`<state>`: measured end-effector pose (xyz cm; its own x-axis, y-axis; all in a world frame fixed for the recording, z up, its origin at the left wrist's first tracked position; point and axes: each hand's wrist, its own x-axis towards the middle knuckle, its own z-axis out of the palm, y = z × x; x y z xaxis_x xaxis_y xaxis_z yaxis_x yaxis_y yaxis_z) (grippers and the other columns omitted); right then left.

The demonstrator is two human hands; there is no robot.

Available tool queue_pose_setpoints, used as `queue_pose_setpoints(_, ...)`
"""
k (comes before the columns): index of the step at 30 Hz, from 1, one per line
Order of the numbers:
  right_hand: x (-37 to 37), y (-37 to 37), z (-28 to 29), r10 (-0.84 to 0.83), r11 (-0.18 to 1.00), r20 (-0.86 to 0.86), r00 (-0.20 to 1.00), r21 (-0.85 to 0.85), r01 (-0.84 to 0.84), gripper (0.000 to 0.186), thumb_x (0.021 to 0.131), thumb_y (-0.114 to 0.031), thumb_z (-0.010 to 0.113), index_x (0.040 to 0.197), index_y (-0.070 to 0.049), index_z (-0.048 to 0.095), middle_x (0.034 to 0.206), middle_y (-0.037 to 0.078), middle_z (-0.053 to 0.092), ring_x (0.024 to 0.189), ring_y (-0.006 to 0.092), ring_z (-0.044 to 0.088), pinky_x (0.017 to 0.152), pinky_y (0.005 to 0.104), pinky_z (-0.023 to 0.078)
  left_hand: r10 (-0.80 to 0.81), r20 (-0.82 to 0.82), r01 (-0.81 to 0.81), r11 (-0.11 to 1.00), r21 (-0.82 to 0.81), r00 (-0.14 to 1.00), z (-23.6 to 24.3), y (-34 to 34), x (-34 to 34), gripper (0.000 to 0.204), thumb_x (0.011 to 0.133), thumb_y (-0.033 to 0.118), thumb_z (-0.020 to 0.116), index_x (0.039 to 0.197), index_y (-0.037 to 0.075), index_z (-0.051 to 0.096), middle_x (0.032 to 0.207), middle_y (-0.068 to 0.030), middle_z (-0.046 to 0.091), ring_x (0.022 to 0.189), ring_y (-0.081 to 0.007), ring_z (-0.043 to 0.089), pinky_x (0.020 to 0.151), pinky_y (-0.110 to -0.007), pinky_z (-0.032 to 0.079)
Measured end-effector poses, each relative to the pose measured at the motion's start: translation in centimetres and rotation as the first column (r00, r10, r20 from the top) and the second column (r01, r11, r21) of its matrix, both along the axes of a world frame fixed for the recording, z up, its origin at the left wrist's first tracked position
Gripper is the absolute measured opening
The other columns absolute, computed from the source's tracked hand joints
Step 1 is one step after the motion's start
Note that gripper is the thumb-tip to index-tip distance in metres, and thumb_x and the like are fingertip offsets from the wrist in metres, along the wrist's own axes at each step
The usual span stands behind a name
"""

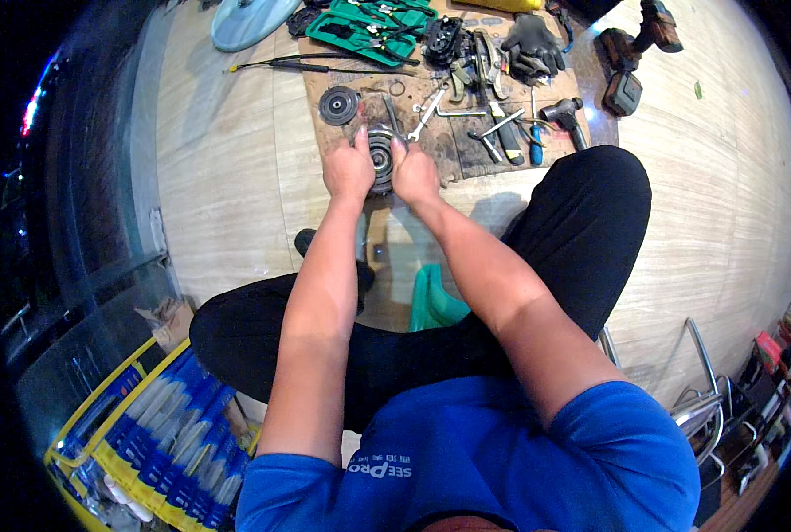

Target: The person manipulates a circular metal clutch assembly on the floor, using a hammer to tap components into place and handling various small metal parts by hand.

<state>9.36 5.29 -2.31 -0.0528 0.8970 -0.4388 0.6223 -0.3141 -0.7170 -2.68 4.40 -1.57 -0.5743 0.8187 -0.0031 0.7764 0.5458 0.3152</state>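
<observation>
Between my two hands is a round, dark metal part with concentric rings (pixel 380 161), at the near left edge of a stained cardboard sheet (pixel 449 152). My left hand (pixel 349 167) is closed on its left side, thumb pointing forward. On the opposite side my right hand (pixel 415 174) grips the rim, its thumb likewise forward. The undersides of my fingers are hidden. Just beyond, a dark flat disc (pixel 339 105) with a centre hole lies on the cardboard. A combination wrench (pixel 426 113) and a thin metal bar (pixel 390 113) lie close past my hands.
To the right lie a hammer (pixel 564 113), a blue-handled screwdriver (pixel 536 146) and several other hand tools. Farther back are grey gloves (pixel 535 44) and a green tool case (pixel 329 31). A cordless drill (pixel 622 51) stands right. A green stool (pixel 435 301) shows between my legs.
</observation>
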Motion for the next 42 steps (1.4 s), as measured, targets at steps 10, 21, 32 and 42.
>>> queue_pose_setpoints(10,0.6,-0.2,-0.7,0.018,1.0,-0.019,1.0,0.025,-0.017,0.054,0.098,-0.047,0.042,0.1,0.003,0.062,0.093,0.032,0.065,0.092,0.0488,0.062,0.082,0.0545,0.048,-0.03,0.041,0.03,1.0,-0.003,0.999,0.0,-0.4,0.3,0.057,0.096,0.049,0.046,0.088,-0.004,0.067,0.092,-0.0294,0.065,0.088,-0.0449,0.063,0.079,-0.052,0.049)
queue_pose_setpoints(21,-2.1,3.6,4.6,-0.028,0.852,0.111,0.993,0.523,-0.034,0.039,0.088,-0.032,0.063,0.11,-0.002,0.054,0.11,0.021,0.053,0.108,0.0378,0.05,0.09,0.0495,0.039,0.03,0.066,-0.028,0.999,-0.03,0.997,0.1,-0.6,0.5,0.051,0.095,0.046,0.049,0.091,-0.002,0.064,0.094,-0.0267,0.064,0.089,-0.0435,0.062,0.078,-0.052,0.049)
queue_pose_setpoints(32,-2.9,3.9,1.9,0.051,0.889,0.224,0.973,0.434,-0.146,0.046,0.087,-0.033,0.063,0.12,-0.004,0.052,0.109,0.018,0.054,0.107,0.0351,0.049,0.09,0.049,0.036,0.055,0.074,-0.05,0.997,-0.063,0.996,0.8,-0.1,0.9,0.053,0.096,0.048,0.044,0.096,-0.001,0.063,0.097,-0.0261,0.064,0.092,-0.045,0.061,0.079,-0.052,0.048)
queue_pose_setpoints(42,-1.4,4.3,-0.4,0.039,0.924,-0.062,0.997,0.382,-0.012,0.048,0.09,-0.035,0.061,0.122,0.0,0.052,0.114,0.022,0.054,0.113,0.0398,0.048,0.095,0.0509,0.039,0.043,0.079,-0.043,0.999,-0.004,0.996,-0.5,-0.2,0.8,0.054,0.096,0.047,0.047,0.086,-0.003,0.064,0.091,-0.0267,0.064,0.089,-0.0436,0.061,0.079,-0.051,0.048)
